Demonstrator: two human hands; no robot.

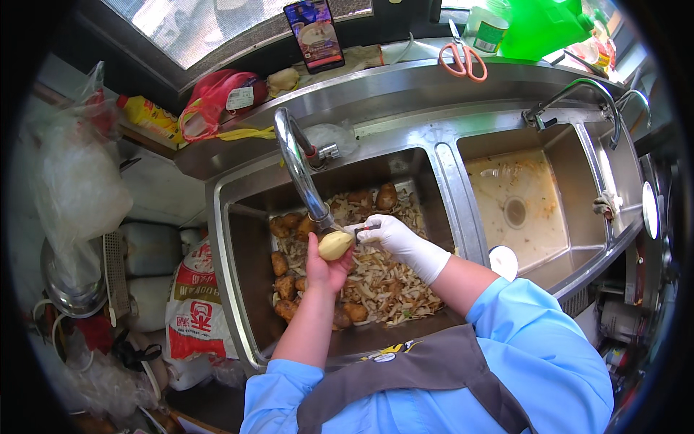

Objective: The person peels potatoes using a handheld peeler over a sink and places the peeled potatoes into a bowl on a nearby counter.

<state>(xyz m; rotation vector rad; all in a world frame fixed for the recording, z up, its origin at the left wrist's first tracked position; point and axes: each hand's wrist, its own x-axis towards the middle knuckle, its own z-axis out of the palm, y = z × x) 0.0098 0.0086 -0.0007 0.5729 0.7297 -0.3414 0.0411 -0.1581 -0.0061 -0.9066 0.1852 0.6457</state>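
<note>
My bare left hand (329,271) holds a peeled, pale yellow potato (335,246) over the left basin of a stainless steel sink (252,325). In a white glove, my right hand (386,234) grips a small tool with a dark and red handle, probably a peeler (366,229), beside the potato's right end. The tool's blade is hard to make out. Below lie heaps of potato peelings (398,290), with unpeeled brown potatoes (286,287) along the basin's left side and more at the back. A chrome faucet (298,168) arches down just behind the potato.
The middle basin (515,200) holds murky shallow water. Behind the sink stand a lit phone (314,38), orange-handled scissors (463,62), a green jug (542,27) and a red net bag (217,100). A second faucet (583,87) is at the right. A printed sack (195,304) leans at the left.
</note>
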